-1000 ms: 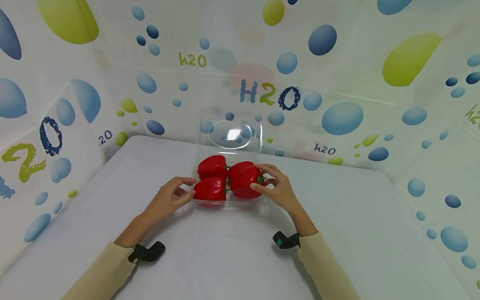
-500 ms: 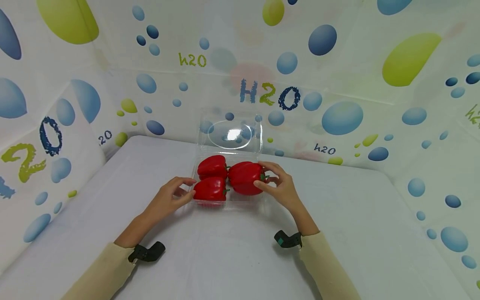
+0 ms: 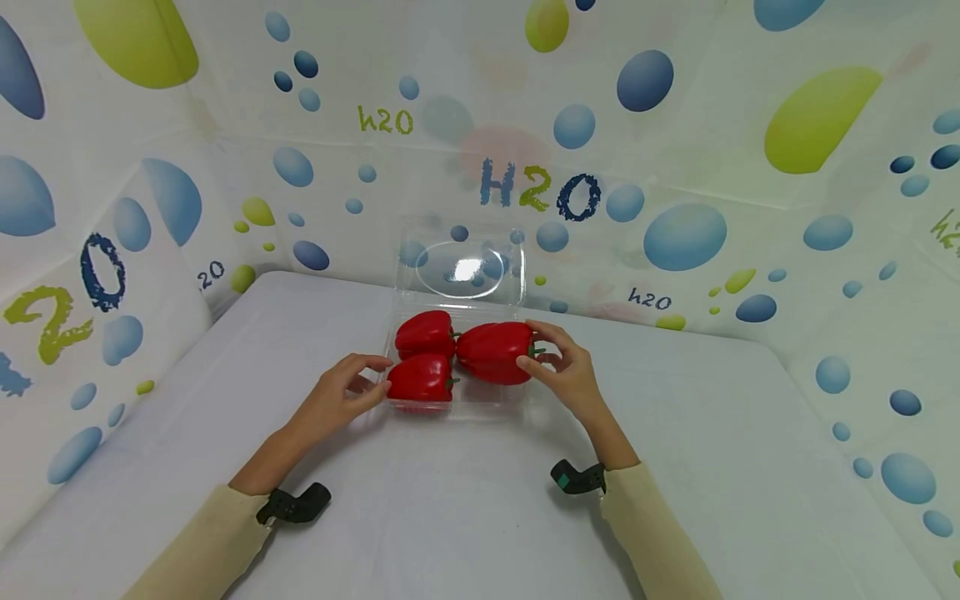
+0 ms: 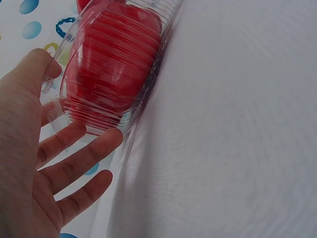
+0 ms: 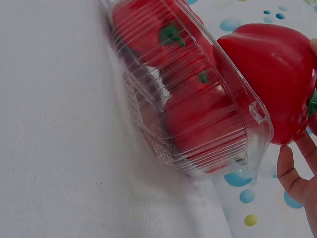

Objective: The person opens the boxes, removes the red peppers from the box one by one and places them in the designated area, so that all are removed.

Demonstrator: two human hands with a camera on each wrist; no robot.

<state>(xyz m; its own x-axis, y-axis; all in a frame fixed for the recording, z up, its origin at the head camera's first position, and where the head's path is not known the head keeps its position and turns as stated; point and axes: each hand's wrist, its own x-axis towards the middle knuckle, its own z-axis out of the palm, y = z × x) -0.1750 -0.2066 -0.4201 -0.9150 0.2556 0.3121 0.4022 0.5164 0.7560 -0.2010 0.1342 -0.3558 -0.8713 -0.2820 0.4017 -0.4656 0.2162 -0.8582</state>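
Note:
My right hand [image 3: 577,379] grips a red bell pepper [image 3: 495,354] at its stem end, thumb at the near side and fingers at the far side. That pepper is raised above the right half of a clear plastic clamshell container [image 3: 491,408]. Two more red bell peppers, a back one [image 3: 424,333] and a front one [image 3: 420,377], lie in its left half. Through the wall in the right wrist view, more red [image 5: 198,116] shows beneath the held pepper. My left hand [image 3: 341,392] holds the container's left rim, thumb over it, other fingers loosely spread along the outside.
The clear lid [image 3: 465,250] stands up, hinged at the container's back edge. A white cloth [image 3: 465,500] covers the table. Behind it rises a backdrop [image 3: 697,150] with blue and green dots. Each wrist wears a small black camera, left [image 3: 296,504] and right [image 3: 577,477].
My right hand has moved slightly right and up with the bell pepper, which has turned so its stem end points more to the right. The left hand and container have stayed put.

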